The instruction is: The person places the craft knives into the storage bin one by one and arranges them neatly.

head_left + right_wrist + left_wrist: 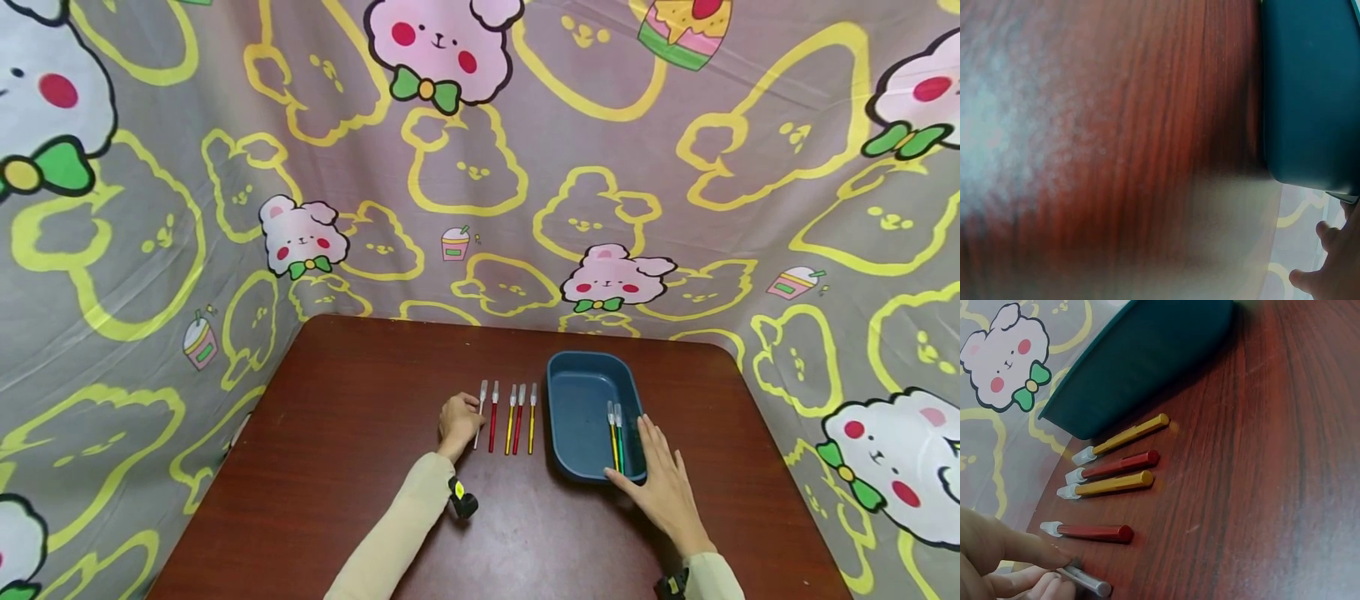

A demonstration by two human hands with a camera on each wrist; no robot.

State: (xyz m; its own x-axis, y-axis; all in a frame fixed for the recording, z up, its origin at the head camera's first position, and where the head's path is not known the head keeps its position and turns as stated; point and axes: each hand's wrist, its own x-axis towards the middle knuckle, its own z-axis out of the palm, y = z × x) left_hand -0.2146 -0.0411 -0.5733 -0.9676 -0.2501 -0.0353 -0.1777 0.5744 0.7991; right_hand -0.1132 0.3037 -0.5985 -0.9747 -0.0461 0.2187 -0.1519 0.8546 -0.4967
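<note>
While the left hand (459, 421) pinches a silver pen (1090, 582) between curled fingers and thumb, the right hand (663, 479) lies wide at the blue bin (581, 417), its fingers straight along the three o'clock side and its thumb at the near rim, toward five o'clock.

The silver pen is on the table (337, 475), its clear cap pointing to twelve o'clock. Toward three o'clock from it runs a row of four more capped pens: a red pen (492, 427) just beside it, then a yellow pen (510, 429), a second red pen (519, 429) very near that one, and a second yellow pen (532, 429) at the end. Their caps also point toward twelve.

Further out at three o'clock from the row stands the bin. Inside it, toward four o'clock from its middle, a yellow-bodied pen (614, 446) and a green pen (620, 446) lie side by side, caps toward twelve.

Pale sleeves (401, 529) cover both arms, and a small black camera (462, 500) sits at the left wrist. Beyond the table, at twelve o'clock, hangs a grey curtain (352, 179) printed with bunny faces and yellow outlines.
</note>
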